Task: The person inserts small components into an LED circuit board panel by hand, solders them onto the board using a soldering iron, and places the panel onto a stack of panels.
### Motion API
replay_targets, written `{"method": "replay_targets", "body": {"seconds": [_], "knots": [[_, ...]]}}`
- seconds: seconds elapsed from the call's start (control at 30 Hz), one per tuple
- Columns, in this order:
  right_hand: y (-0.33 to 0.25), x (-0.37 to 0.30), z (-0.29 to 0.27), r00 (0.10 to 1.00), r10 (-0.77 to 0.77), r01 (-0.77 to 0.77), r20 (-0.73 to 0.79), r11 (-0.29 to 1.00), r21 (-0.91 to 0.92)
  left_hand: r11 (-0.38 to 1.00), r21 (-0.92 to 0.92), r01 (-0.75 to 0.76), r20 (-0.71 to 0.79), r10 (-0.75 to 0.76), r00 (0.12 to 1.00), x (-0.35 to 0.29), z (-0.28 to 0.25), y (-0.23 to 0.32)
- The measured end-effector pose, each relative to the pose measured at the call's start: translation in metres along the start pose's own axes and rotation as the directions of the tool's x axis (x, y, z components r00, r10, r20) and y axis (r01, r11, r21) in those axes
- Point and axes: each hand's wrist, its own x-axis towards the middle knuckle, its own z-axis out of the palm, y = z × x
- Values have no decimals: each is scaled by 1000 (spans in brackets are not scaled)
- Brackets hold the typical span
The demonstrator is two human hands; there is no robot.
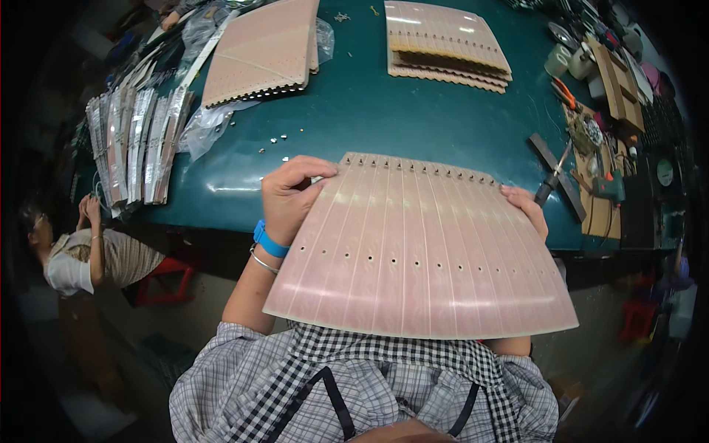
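Observation:
A broad, fan-shaped pink panel (421,258) of ridged strips is held in front of me, its wide edge close to my chest. Small dark metal bits line its far edge, and a row of small holes crosses its middle. My left hand (294,193), with a blue band at the wrist, pinches the far left corner. At the far right corner my right hand (528,207) grips the edge, its palm partly hidden behind the panel. Two similar piles lie beyond: stacked pink panels (262,48) at the back left and another stack (447,40) at the back right.
Bundled narrow strips (136,144) lie on the green table (354,118) at left, beside clear plastic. Tiny metal pieces (274,139) are scattered nearby. At right are a dark bar (554,173), orange-handled pliers (565,94) and a green glue gun (609,186). Another person (96,255) sits far left.

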Motion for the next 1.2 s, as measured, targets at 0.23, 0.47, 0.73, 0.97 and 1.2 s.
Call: {"method": "replay_targets", "body": {"seconds": [0.23, 0.47, 0.73, 0.97, 1.2], "knots": [[0, 4, 2, 999, 43, -43, -12, 998, 36, 999, -43, -28, 20, 29, 999, 3, -4, -3], [-2, 4, 5, 992, 115, -107, -55, 986, 127, 994, -110, -16, -24, 13, 1000, 4, -3, -11], [-6, 3, 6, 986, 145, -128, -77, 973, 194, 997, -80, -9, -7, 8, 1000, 4, -6, -12], [-12, 3, 5, 984, 161, -148, -73, 977, 157, 997, -68, 26, -15, -27, 1000, 1, -3, -4], [-11, 1, 7, 982, 162, -143, -97, 973, 180, 997, -76, 28, 4, -27, 1000, 2, -4, -3]]}}
